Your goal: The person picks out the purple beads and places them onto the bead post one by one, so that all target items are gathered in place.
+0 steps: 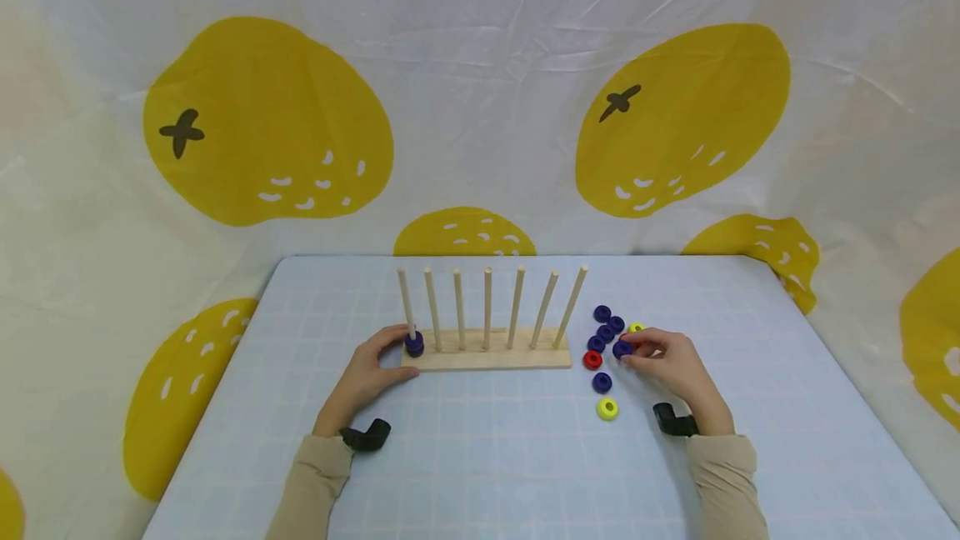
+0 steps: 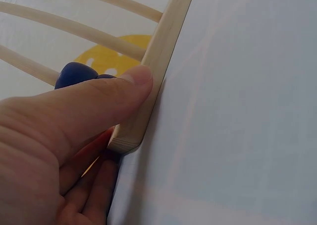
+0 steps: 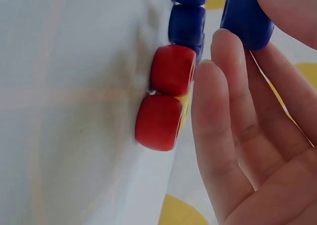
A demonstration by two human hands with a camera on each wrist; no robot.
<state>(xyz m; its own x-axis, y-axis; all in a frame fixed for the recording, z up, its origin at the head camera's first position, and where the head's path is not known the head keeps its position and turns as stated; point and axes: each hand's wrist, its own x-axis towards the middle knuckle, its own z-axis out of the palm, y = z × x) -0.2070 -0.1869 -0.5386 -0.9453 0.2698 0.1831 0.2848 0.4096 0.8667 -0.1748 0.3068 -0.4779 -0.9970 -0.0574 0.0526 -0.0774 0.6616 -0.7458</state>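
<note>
Rack (image 1: 491,361) sits on the desk (image 1: 487,457), seven pegs (image 1: 460,307) up, long side running 9 to 3 o'clock. My left hand (image 1: 367,369) is at its 9 o'clock end, fingers round the end of the base, thumb (image 2: 104,98) on the near edge, so it's holding the rack. Two blue beads (image 1: 414,347), stacked, sit low on the 9 o'clock peg, right by those fingers. My right hand (image 1: 671,361) is off at 3 o'clock from the rack, fingers narrow, pinching one held bead (image 1: 622,349), blue, against the thumb. It's well apart from the pegs; can't tell if it clears the desk. Clock centred on it: four loose blues (image 1: 602,317) bunch between 9 and 12, one red bead (image 1: 592,366) between 8 and 9, a lone blue (image 1: 602,388) at 7, a yellow bead (image 1: 607,415) between 6 and 7, another yellow (image 1: 636,327) at 1. A second red is mostly hidden by the fingers in my head view; the right wrist view shows two reds lined up, a bit of yellow behind. Black mount on each wrist, beige sleeves (image 1: 307,482). At 12 o'clock past the desk, white cloth (image 1: 487,132) with yellow fruit prints.
</note>
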